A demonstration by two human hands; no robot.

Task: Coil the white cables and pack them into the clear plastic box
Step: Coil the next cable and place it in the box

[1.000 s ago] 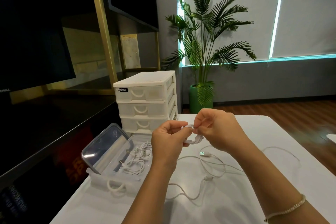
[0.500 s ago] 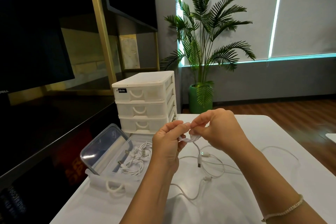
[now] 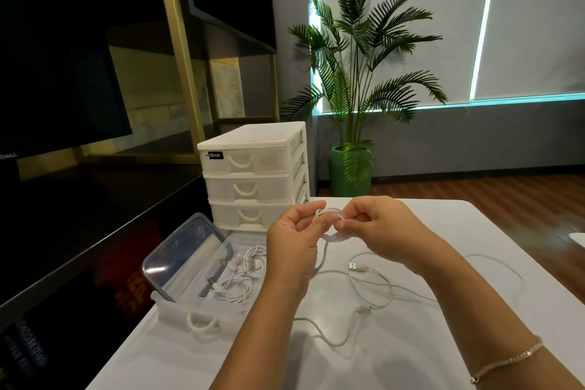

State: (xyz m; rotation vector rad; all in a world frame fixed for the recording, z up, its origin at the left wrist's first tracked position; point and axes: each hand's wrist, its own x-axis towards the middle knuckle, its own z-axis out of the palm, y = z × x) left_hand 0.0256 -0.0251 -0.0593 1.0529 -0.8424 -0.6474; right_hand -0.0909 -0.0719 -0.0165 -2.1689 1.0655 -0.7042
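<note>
Left hand [image 3: 294,242] and right hand [image 3: 376,228] pinch a small loop of thin white cable [image 3: 329,215] above the white tabletop [image 3: 443,342]; fingers hide the loop's sides; coiled white cables [image 3: 243,275] fill the clear plastic box [image 3: 202,310], partly behind the left wrist.

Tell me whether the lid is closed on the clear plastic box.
No: the clear plastic lid stands propped open at the left of the clear plastic box, with coiled white cables lying uncovered inside.
</note>
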